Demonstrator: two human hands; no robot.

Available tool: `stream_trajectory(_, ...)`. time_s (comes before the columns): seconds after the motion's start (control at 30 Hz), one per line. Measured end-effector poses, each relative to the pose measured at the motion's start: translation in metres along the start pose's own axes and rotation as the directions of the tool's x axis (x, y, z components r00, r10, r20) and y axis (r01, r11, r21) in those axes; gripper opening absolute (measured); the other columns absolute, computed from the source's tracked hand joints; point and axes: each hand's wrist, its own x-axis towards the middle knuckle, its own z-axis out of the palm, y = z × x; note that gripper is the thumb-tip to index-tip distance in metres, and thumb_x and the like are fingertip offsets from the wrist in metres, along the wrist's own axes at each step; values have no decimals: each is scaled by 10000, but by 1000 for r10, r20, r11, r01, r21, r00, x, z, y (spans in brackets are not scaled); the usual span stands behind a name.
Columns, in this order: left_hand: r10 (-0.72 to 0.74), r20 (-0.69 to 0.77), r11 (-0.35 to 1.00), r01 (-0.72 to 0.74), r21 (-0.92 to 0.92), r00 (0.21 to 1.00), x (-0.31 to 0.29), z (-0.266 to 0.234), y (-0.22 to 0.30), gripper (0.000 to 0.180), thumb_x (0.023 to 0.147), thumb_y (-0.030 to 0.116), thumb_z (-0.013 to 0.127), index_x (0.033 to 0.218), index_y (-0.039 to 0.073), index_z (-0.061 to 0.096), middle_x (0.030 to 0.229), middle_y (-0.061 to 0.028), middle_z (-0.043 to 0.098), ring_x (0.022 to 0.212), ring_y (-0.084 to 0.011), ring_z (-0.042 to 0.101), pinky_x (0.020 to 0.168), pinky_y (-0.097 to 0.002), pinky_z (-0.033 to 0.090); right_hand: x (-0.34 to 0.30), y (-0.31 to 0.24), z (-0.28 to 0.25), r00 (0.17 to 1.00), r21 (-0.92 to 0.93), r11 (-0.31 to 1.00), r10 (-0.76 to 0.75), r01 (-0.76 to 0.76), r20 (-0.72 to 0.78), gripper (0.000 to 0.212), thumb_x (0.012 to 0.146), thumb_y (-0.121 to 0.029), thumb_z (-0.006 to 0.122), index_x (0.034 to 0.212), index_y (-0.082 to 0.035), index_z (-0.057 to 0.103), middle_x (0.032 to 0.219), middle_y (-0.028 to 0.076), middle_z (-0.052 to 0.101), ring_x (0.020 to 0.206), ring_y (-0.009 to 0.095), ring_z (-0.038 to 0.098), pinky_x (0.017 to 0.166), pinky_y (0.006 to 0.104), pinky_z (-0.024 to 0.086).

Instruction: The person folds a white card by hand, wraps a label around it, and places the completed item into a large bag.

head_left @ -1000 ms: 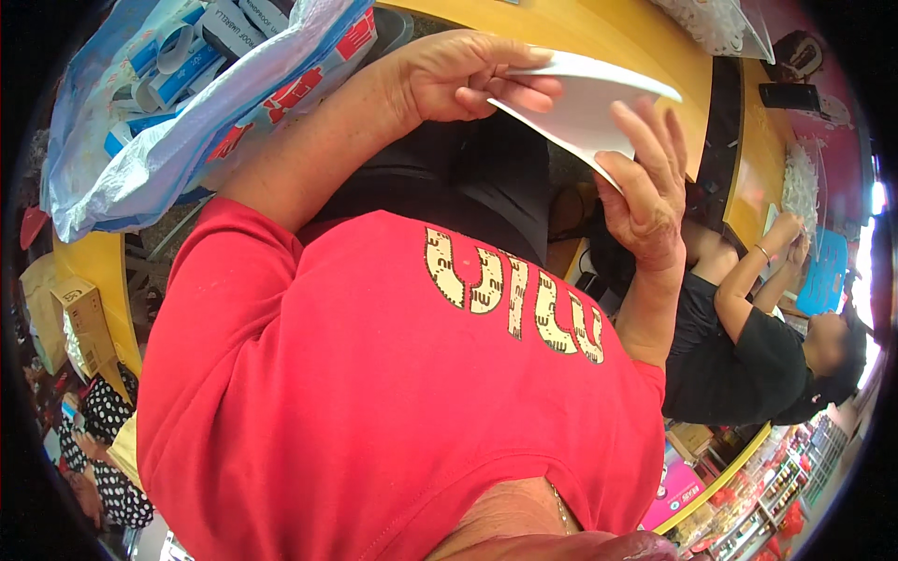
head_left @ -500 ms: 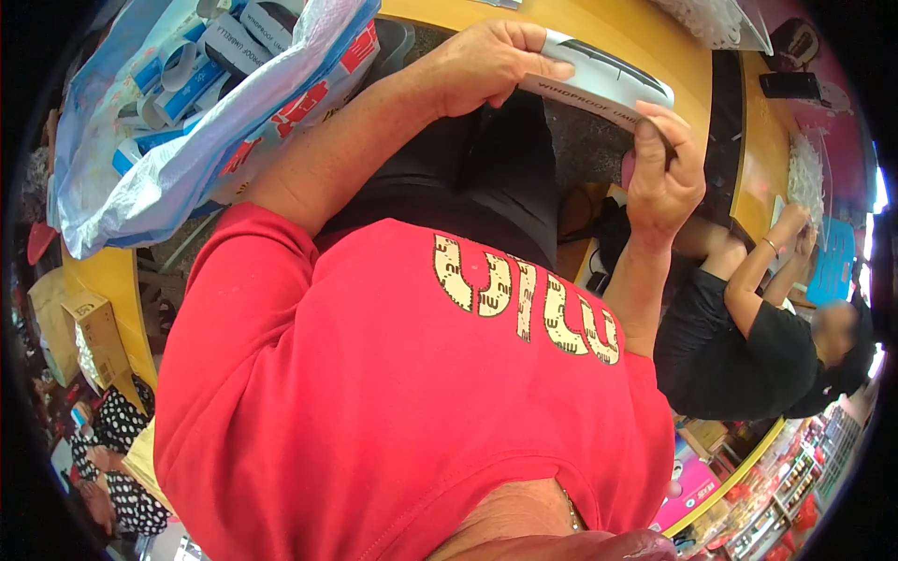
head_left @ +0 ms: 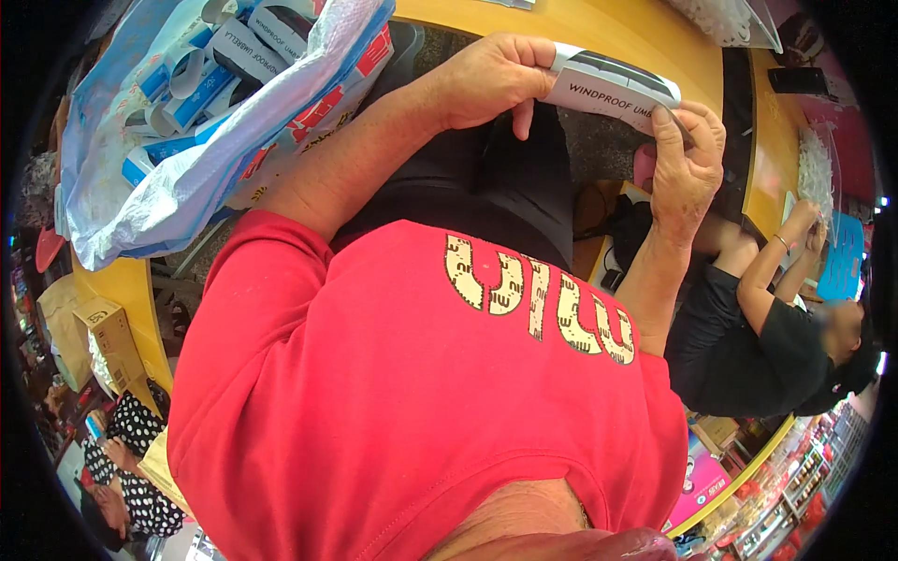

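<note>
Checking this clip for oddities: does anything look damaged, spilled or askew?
Nothing stands out. The left hand and right hand hold a bent white printed card between them; similar folded cards sit inside the plastic bag at upper left.

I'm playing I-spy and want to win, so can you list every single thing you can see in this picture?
Printed card: one, white with a dark stripe, bent, held between both hands at the top.
Plastic bag: one, pale blue and white, upper left, stuffed with blue and white folded cards.
Table: yellow, curved, along the top and right.
Cardboard box: one, brown, left edge.
Co-worker: one person in a black top, at the right.
Shirt: one, red with pale lettering, centre.
Left hand: pinches the card's left end.
Right hand: pinches the card's right end.
</note>
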Motion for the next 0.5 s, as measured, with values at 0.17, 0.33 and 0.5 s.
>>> stream_trajectory(0.17, -6, 22, 996, 4, 93, 1000, -3, -4, 5, 259, 799, 43, 439, 1043, 2, 512, 895, -107, 576, 490, -107, 543, 439, -186, 460, 4, 1, -4, 992, -1, 997, 81, -81, 101, 141, 700, -139, 645, 701, -16, 577, 904, 66, 490, 829, 150, 466, 710, 246, 386)
stream_trajectory(0.33, -75, 79, 992, 67, 103, 994, -4, -1, 12, 290, 794, 13, 408, 1071, -4, 493, 922, -112, 567, 600, -147, 584, 550, -221, 494, 5, 0, -6, 979, -17, 992, 124, -123, 161, 147, 697, -148, 645, 689, -16, 579, 908, 73, 485, 843, 155, 465, 728, 258, 383)
stream_trajectory(0.5, -135, 141, 985, 118, 123, 981, -5, -1, 14, 342, 771, -28, 368, 1098, -22, 466, 995, -121, 545, 767, -187, 587, 687, -255, 488, 4, 0, -6, 979, -100, 989, 123, -108, 160, 159, 691, -159, 647, 689, -16, 578, 912, 81, 485, 855, 173, 470, 739, 266, 379)
